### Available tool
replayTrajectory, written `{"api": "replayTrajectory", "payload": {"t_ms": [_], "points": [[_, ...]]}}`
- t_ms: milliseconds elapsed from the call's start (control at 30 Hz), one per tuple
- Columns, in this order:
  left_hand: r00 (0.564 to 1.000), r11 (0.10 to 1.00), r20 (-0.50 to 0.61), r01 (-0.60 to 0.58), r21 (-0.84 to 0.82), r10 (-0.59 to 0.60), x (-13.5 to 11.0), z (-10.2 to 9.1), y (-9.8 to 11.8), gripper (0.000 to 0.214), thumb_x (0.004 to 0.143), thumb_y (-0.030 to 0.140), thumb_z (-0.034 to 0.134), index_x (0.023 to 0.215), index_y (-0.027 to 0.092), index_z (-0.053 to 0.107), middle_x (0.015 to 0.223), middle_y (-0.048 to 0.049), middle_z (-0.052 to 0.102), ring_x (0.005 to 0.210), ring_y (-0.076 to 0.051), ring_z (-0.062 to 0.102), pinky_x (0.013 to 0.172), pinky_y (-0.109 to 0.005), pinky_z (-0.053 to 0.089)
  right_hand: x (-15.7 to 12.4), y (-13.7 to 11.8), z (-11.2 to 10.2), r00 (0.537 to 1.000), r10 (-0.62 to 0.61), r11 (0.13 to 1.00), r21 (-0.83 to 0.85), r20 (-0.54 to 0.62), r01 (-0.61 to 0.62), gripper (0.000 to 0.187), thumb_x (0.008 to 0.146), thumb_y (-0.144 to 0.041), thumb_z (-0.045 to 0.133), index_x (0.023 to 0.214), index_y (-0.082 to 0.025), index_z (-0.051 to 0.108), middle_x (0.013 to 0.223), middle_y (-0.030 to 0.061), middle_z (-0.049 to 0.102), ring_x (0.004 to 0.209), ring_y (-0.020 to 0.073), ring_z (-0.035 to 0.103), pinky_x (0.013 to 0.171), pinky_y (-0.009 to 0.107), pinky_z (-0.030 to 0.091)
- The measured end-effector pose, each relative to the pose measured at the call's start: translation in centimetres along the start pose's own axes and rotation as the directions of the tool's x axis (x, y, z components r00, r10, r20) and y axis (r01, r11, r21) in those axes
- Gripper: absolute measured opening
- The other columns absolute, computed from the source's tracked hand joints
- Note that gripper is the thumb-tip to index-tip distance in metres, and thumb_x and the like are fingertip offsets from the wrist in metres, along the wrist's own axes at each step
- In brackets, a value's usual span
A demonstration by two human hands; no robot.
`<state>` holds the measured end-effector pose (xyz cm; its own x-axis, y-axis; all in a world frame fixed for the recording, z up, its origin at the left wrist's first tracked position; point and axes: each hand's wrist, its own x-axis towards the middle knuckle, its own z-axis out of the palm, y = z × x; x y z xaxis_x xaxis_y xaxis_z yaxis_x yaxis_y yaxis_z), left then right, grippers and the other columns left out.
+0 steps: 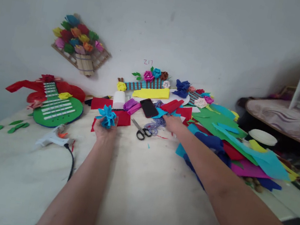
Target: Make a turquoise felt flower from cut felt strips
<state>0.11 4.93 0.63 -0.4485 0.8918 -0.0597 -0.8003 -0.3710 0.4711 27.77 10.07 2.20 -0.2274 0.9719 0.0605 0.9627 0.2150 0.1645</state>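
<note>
My left hand (105, 132) is closed around the base of a bright blue paper flower (106, 116), held up over sheets of red paper (124, 118). My right hand (171, 124) reaches out to the far middle of the table, at a tangle of greyish-purple yarn (153, 127) and scraps of blue and red paper. Its fingers are small and partly hidden, so I cannot make out whether they grip anything. Between my hands lie black-handled scissors (141, 132), blades pointing away to the left. A dark phone (148, 108) lies just behind them.
A white glue gun (54, 136) with a black cord lies left, near green paper leaves (18, 127). Behind it is a green guitar-shaped craft (58, 112). Coloured paper sheets (222, 126) pile up on the right beside a white bowl (263, 137). A flower decoration (77, 39) hangs on the wall.
</note>
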Motion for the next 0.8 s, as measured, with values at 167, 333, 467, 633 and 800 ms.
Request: {"api": "replayTrajectory", "payload": {"t_ms": [167,333,467,633,800], "points": [[1.0,0.999,-0.025,-0.015,-0.045,0.014,0.1,0.0,0.6,0.009,0.061,0.02,0.046,0.069,0.019,0.051,0.063,0.0016,0.059,0.06,-0.012,0.058,0.073,-0.035,0.05,-1.0,-0.4,-0.1,0.985,-0.131,0.991,-0.014,-0.111,0.13,0.037,0.081,-0.009,0.034,0.109,-0.017,0.058,0.099,0.0142,0.065,0.094,0.0245,0.06,0.077,0.034,0.043],[1.0,0.993,0.031,-0.001,0.12,-0.002,-0.4,0.4,-0.2,0.008,0.06,0.02,0.049,0.067,0.019,0.051,0.062,0.0028,0.059,0.058,-0.011,0.058,0.072,-0.032,0.051,-1.4,-0.6,-0.8,0.985,-0.129,0.99,0.036,-0.117,0.134,0.038,0.076,-0.006,0.041,0.107,-0.018,0.062,0.099,0.0121,0.066,0.095,0.0242,0.06,0.078,0.032,0.044],[0.997,0.936,0.078,-0.006,0.352,-0.023,-0.5,0.9,-2.0,0.008,0.059,0.018,0.055,0.067,0.018,0.053,0.064,-0.0001,0.061,0.058,-0.013,0.059,0.061,-0.029,0.05,-1.3,-0.4,-0.9,0.991,-0.07,0.989,0.126,-0.111,0.083,0.033,0.077,-0.017,0.051,0.106,-0.024,0.063,0.103,0.0085,0.066,0.096,0.0242,0.06,0.078,0.031,0.044],[0.99,0.77,0.137,-0.053,0.635,-0.045,-0.6,0.7,-3.6,0.011,0.052,0.019,0.064,0.058,0.017,0.055,0.048,0.0015,0.054,0.042,-0.011,0.049,0.041,-0.023,0.038,-1.0,0.5,-1.2,0.989,-0.035,0.899,0.428,-0.142,0.093,0.035,0.081,-0.036,0.049,0.115,-0.028,0.058,0.11,0.0017,0.064,0.098,0.0189,0.058,0.083,0.027,0.044],[0.968,0.691,0.25,-0.159,0.705,-0.032,-1.2,0.6,-4.0,0.012,0.051,0.02,0.065,0.061,0.015,0.062,0.048,0.0009,0.056,0.042,-0.011,0.047,0.041,-0.023,0.035,-1.0,3.0,-2.8,0.97,0.157,0.881,0.471,-0.186,-0.052,0.033,0.084,-0.029,0.041,0.111,-0.022,0.06,0.115,0.0041,0.061,0.102,0.0186,0.057,0.083,0.026,0.043]]}}
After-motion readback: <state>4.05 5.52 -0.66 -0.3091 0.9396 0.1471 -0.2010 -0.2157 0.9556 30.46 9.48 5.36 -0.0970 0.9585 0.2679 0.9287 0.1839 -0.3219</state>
